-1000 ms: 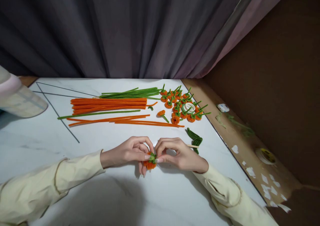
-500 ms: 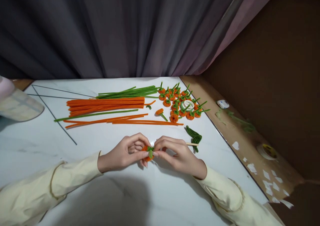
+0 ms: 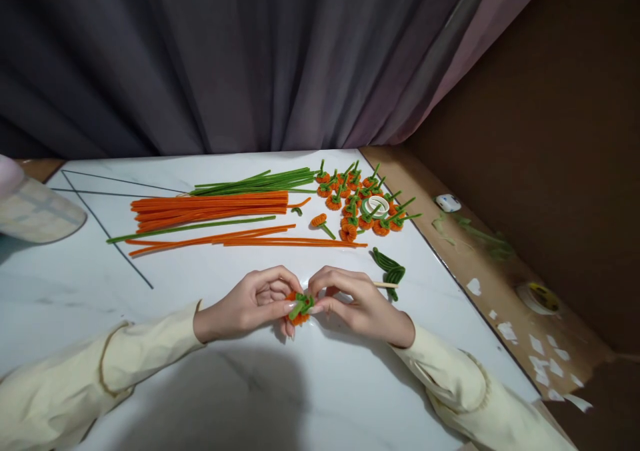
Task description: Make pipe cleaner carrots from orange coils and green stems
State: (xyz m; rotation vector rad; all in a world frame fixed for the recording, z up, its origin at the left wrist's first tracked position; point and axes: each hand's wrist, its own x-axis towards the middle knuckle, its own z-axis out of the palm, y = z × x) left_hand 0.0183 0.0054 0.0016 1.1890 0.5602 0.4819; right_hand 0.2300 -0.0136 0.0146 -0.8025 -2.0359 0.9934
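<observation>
My left hand point(image 3: 253, 302) and my right hand point(image 3: 353, 302) meet over the white table point(image 3: 210, 371), both pinching one small orange pipe-cleaner flower with a green stem point(image 3: 299, 306). My fingertips hide most of it. A thin wooden stick point(image 3: 385, 284) pokes out from behind my right hand, beside a bunch of bent green pipe cleaners point(image 3: 390, 269).
Farther back lie a bundle of straight orange pipe cleaners point(image 3: 210, 206), straight green ones point(image 3: 255, 182), loose orange ones point(image 3: 250, 239) and a heap of finished orange flowers point(image 3: 357, 201) around a white tape roll point(image 3: 376, 206). Thin dark wires point(image 3: 103, 228) lie at left. A dark curtain hangs behind.
Both hands have stayed together on the flower and worked it slightly; the green stem piece now sticks out between the fingertips. The view shifted a little.
</observation>
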